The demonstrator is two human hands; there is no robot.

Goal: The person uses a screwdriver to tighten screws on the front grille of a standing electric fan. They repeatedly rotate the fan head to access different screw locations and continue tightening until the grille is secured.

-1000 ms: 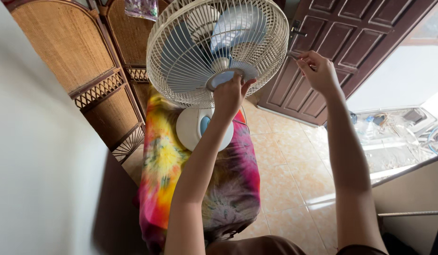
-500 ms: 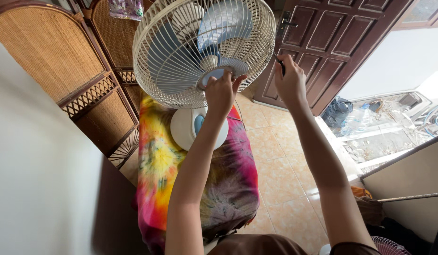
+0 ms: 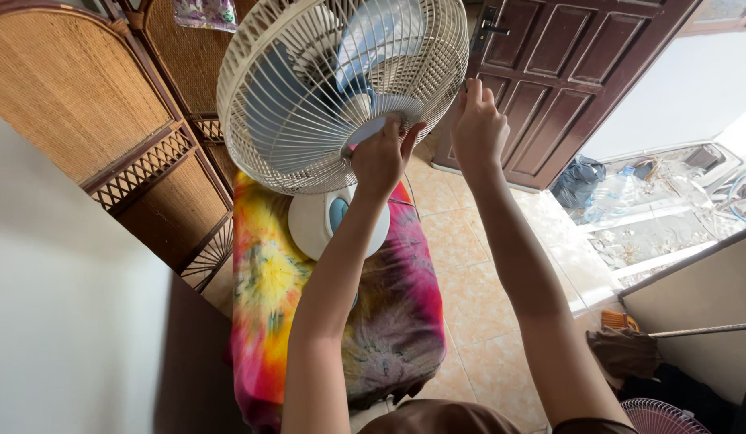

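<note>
Bottom centre of frame: both forearms run up from the lower edge toward the fan.

Left hand (image 3: 382, 157), centre frame: fingers curled, pressed on the round hub at the middle of the fan guard (image 3: 308, 72). Gripping the hub cap or just pressing on it, can't tell.

Right hand (image 3: 479, 127), just right of the left one: fingers bunched together at the guard's right rim, touching it. Something small may be pinched at the fingertips; too small to tell.

Fan: cream wire guard fills upper centre, pale blue blades (image 3: 373, 40) visible behind the wires. White round fan base (image 3: 312, 225) with a blue knob sits below the guard, standing on a tie-dye cloth (image 3: 268, 289) (yellow, pink, purple) draped over a low surface, lower centre.

Further out: woven rattan screen (image 3: 75, 88) with dark wood frame, upper left. Dark brown panelled door (image 3: 566, 72) with metal handle, upper right. Beige tiled floor (image 3: 477, 321) between cloth and door. Pink fan guard (image 3: 662, 416) at bottom right corner.
</note>
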